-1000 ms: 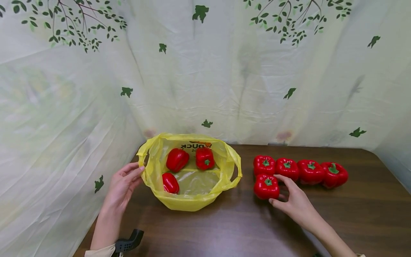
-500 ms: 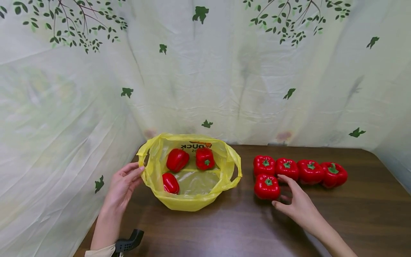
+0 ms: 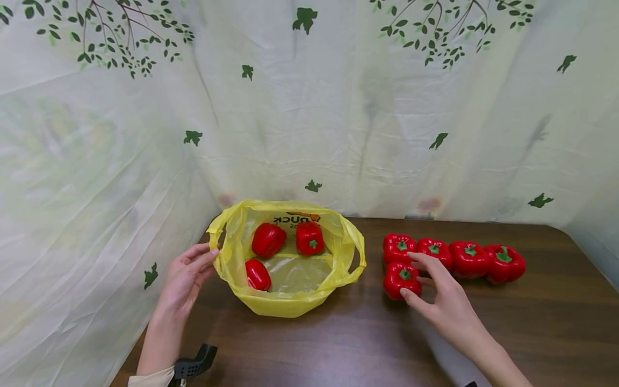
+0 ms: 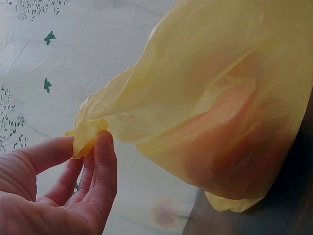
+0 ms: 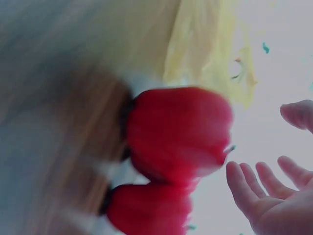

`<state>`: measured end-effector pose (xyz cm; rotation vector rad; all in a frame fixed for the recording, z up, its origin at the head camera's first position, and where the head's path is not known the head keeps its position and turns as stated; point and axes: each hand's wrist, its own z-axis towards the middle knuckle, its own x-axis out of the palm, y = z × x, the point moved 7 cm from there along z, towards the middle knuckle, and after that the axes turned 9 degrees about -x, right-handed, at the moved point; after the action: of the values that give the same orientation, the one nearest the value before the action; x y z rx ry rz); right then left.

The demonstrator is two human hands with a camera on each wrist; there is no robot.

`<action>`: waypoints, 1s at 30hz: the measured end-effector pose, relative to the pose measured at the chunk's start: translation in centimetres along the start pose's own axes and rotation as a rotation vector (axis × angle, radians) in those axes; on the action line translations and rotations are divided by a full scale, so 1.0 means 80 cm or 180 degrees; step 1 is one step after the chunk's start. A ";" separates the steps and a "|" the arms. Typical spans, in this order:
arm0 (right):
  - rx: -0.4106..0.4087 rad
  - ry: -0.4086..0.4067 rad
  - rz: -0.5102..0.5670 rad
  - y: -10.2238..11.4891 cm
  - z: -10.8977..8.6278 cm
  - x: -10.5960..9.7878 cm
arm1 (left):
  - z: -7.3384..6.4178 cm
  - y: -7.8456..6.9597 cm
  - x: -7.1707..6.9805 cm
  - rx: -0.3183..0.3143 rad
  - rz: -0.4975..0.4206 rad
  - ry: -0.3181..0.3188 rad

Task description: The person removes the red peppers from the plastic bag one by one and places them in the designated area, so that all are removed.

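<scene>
My left hand (image 3: 188, 277) pinches the left handle of a yellow plastic bag (image 3: 285, 306); the left wrist view shows the handle's film (image 4: 90, 134) between thumb and fingers. Three red bell peppers lie inside the bag: one at back left (image 3: 268, 240), one at back right (image 3: 309, 238), one at front left (image 3: 258, 275). Over the nearest bell pepper (image 3: 398, 279) outside the bag, my right hand (image 3: 447, 301) hovers with thumb and fingers spread. In the blurred right wrist view, a gap separates the fingers (image 5: 239, 186) from the bell pepper (image 5: 178, 129).
Behind the nearest pepper, a row of several red bell peppers (image 3: 469, 259) runs rightward on the brown wooden table (image 3: 333, 344). A pale curtain with leaf prints (image 3: 338, 118) hangs along the back and left. A black wrist strap mount (image 3: 195, 365) sits on my left forearm.
My right hand draws back slightly from the nearest pepper, then rises over its top. My left hand and the bag stay put.
</scene>
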<state>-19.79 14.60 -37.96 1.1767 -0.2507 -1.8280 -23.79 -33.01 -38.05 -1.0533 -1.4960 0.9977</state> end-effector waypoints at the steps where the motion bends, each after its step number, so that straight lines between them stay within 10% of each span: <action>1: -0.0050 0.0000 -0.0048 0.007 0.003 0.001 | 0.000 0.000 0.000 0.0002 0.0001 -0.0001; 19: -0.0872 0.0279 0.0624 0.092 0.056 0.081 | 0.000 -0.001 0.000 -0.0013 0.0047 -0.0046; 30: -0.0740 0.0924 0.0944 0.115 0.088 0.145 | 0.000 0.000 0.000 -0.0008 0.0008 -0.0016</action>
<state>-21.52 -1.59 -36.01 1.1552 -0.0405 -1.3702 -23.80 -33.04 -38.08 -1.0555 -1.5005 1.0012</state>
